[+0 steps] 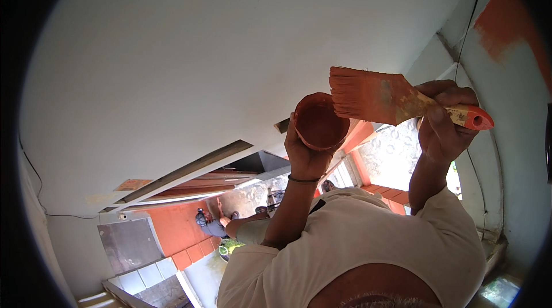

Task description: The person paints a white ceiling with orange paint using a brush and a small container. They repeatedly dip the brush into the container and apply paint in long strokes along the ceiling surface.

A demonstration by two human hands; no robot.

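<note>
My left hand grips a small cup of reddish-brown paint, fingers wrapped round its side, a dark band at the wrist. My right hand is closed round the handle of a wide paintbrush, its bristles coated in the same reddish-brown. The brush is held level, its bristle tips over the upper right of the cup's rim; whether they touch it I cannot tell.
A large white surface fills the upper view, with dark slots along its lower edge. An orange paint patch and hanging cables are at right. Below are orange walls, tiled ledges and another person in grey-blue clothing at lower left.
</note>
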